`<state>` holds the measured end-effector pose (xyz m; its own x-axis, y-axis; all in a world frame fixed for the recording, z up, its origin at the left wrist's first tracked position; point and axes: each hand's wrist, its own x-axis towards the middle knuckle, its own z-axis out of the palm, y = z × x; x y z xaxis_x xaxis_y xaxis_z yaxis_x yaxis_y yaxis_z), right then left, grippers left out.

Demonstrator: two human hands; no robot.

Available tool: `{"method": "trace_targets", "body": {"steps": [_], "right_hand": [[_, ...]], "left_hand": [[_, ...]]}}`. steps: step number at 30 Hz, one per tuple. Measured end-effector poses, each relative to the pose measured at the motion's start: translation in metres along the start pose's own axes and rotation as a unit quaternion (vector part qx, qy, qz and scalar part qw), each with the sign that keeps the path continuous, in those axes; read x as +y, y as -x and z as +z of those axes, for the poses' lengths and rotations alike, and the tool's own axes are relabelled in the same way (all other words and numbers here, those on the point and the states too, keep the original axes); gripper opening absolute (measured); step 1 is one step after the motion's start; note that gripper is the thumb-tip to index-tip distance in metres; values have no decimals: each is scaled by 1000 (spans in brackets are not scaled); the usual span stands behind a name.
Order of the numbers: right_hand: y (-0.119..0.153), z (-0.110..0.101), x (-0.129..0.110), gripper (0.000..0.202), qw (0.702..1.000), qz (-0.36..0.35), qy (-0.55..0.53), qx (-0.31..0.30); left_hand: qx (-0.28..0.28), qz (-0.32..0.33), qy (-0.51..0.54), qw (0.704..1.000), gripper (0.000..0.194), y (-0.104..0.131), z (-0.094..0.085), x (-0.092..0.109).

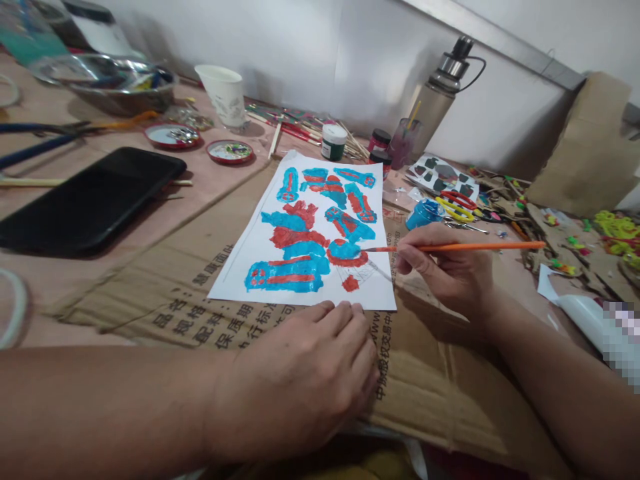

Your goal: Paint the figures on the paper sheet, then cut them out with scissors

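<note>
While the right hand (443,270) grips a brush (480,247) against the sheet (235,268), the left hand's (320,367) grip is hidden; most shapes (295,237) appear painted, a pencilled patch (367,275) bare.

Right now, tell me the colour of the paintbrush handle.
The paintbrush handle is orange, best seen in the head view.

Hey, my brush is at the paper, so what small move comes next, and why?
I'd probably ease the orange brush in your right hand from the blue patch to the pencil-lined area beside the red spot, since that area looks mostly unpainted and lies close to the tip.
</note>
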<state>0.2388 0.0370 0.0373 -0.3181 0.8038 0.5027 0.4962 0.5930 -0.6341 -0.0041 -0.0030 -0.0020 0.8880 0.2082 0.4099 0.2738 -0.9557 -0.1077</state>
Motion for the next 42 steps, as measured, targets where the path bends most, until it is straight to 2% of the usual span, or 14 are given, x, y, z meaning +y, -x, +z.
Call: {"method": "trace_targets", "body": {"steps": [6,12,19,26,33,39,42], "right_hand": [[5,2,-7,26,999,1,30,-17],[5,4,-3,23,1000,-8,15,24],[4,5,-4,23,1000,-2,20,12],[2,7,2,23,998,-17,8,54],[2,5,0,23,999,-2,19,26],[0,6,-1,20,998,-9,-1,59],[-1,6,-1,19,999,-7,3,47]], "left_hand": [[-17,5,-6,1000,17,-2,-2,-1],[-11,0,-2,1000,16,-2,-2,-1],[-9,4,-3,1000,16,-2,1,0],[-9,-5,-4,1000,19,-2,1,0],[-4,-2,-3,1000,20,-2,0,0],[-7,0,2,1000,18,-3,-2,-1],[-8,1,-2,1000,20,-2,-1,-1]]}}
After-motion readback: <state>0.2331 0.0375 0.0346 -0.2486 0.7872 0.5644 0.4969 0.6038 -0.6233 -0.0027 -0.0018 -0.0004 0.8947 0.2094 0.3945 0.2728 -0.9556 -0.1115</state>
